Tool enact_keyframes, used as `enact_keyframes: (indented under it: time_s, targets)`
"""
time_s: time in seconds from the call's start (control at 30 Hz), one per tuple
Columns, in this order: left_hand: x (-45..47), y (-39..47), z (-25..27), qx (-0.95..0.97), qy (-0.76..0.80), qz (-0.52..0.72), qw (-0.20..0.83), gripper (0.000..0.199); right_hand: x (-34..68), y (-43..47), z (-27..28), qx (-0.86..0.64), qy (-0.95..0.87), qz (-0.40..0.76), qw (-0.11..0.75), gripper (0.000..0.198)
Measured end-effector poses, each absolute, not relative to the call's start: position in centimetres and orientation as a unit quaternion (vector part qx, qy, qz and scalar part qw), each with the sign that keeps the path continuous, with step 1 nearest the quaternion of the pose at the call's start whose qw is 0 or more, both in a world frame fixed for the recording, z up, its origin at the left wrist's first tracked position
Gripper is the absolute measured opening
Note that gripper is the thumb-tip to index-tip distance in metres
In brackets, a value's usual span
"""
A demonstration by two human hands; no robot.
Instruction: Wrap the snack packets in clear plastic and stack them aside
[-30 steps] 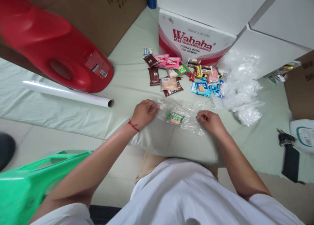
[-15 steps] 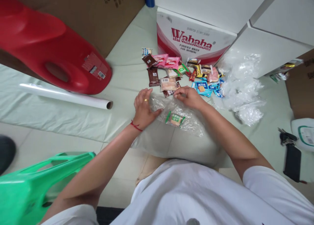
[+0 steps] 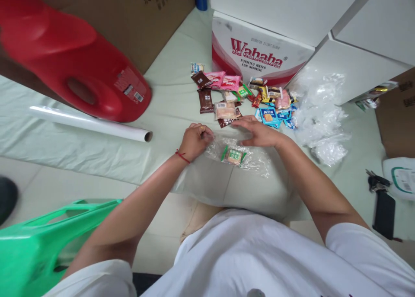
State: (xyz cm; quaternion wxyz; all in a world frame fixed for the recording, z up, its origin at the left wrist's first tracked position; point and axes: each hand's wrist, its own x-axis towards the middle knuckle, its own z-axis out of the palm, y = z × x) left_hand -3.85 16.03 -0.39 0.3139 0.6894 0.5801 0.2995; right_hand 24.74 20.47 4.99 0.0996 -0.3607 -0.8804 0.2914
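Note:
A clear plastic bag [image 3: 256, 164] lies in front of me at the table's near edge, with a green-ended wrapped biscuit [image 3: 234, 156] in or on it; I cannot tell which. My left hand [image 3: 196, 141], a red string at its wrist, pinches the bag's left edge between thumb and fingers. Over the bag's upper right side hovers my right hand [image 3: 257, 132], fingers apart, holding nothing. Its fingertips are close to a pale wrapped biscuit [image 3: 225, 111] and a brown packet [image 3: 205, 101], part of a pile of snacks. Blue packets [image 3: 269, 116] lie just beyond that hand.
Crumpled clear bags [image 3: 320, 115] are heaped at the right. A Wahaba-style white and red carton [image 3: 259, 50] stands behind the snacks. To the left are a red jug [image 3: 106, 81] and a white roll [image 3: 90, 125]. A green stool [image 3: 39, 245] stands below; keys [image 3: 378, 180] lie far right.
My left hand has gone from spread fingers to a pinch on the bag's edge. My right hand has opened from its pinch and let the bag's upper edge go. The view has shifted slightly.

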Motion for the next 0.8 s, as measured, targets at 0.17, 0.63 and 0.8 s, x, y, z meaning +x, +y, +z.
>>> enact_keyframes:
  time_s: [0.17, 0.63, 0.8]
  targets:
    - [-3.6, 15.7, -1.5, 0.694, 0.588, 0.332, 0.247, 0.007, 25.0, 20.7, 5.0, -0.424, -0.864, 0.242, 0.122, 0.02]
    - [-3.6, 15.3, -0.8, 0.651, 0.604, 0.324, 0.326, 0.013, 23.5, 14.2, 9.5, -0.44, -0.896, 0.048, 0.033, 0.035]
    - [-3.8, 15.2, -1.1, 0.636, 0.607, 0.331, 0.343, 0.015, 23.1, 11.3, 7.9, -0.38, -0.923, 0.037, 0.042, 0.038]
